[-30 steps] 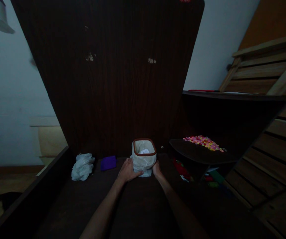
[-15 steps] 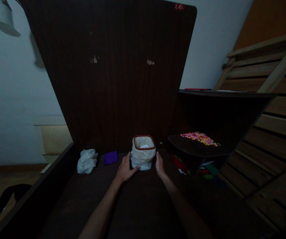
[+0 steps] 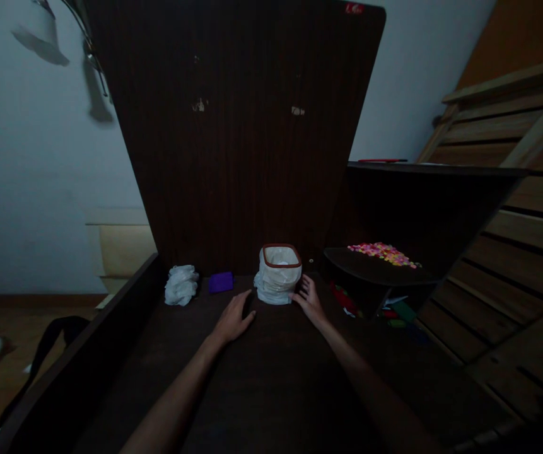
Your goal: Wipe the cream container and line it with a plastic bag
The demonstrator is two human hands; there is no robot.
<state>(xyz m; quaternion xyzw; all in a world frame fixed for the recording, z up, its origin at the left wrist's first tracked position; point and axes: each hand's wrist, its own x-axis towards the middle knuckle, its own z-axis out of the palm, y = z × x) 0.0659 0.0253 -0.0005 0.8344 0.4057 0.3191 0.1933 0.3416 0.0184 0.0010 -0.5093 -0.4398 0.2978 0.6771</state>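
A small square bin point(image 3: 279, 284) with a brown rim and a whitish plastic bag over its sides stands upright at the back of the dark desk point(image 3: 262, 384). To its left, my left hand point(image 3: 234, 317) rests low over the desktop, apart from the bin, thumb and fingers spread. On the other side my right hand point(image 3: 309, 301) has its fingers spread along the bin's right side, the thumb at its lower front corner. Whether that thumb touches the bag I cannot tell. Something whitish shows inside the bin.
A crumpled pale plastic bag point(image 3: 181, 285) and a flat purple item point(image 3: 221, 282) lie at the back left. Right of the bin, a curved shelf point(image 3: 347, 263) bears many small colourful pieces point(image 3: 385, 253). Red and green items point(image 3: 401, 313) sit beneath it. A raised side board point(image 3: 82, 347) edges the left.
My left hand has come away from the bin to the left. My right hand's fingers have spread at the bin's right side. The camera view has shifted slightly.
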